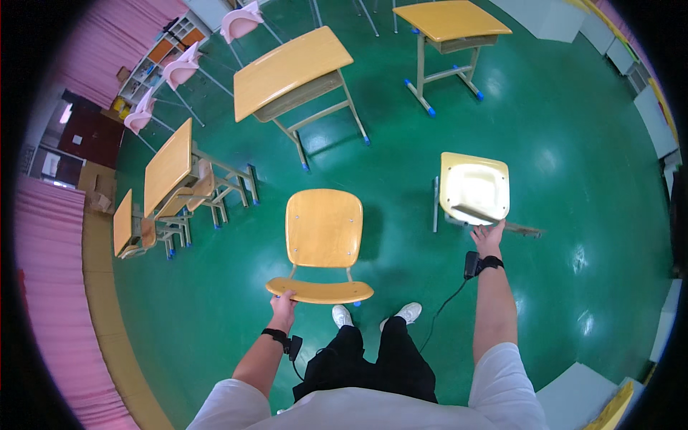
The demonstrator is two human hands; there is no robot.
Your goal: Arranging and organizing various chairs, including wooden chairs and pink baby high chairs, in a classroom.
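A wooden school chair (324, 228) stands just in front of my feet, its curved backrest (322, 291) toward me. My left hand (284, 309) is closed on the left part of that backrest, thumb over the top edge. Off to the right is a second chair with a shiny, pale yellow seat (474, 183); metal legs show at both its sides. My right hand (489, 239) reaches out and grips this chair's near edge, and part of its fingers is hidden there.
Wooden desks stand ahead, one in the middle (294, 72) and another farther right (455, 21). More desks (168, 168) with chairs tucked under line the left. Pink chairs (181, 67) are behind them. Pale cabinets (656, 118) run along the right; a pink curtain (64, 287) hangs left.
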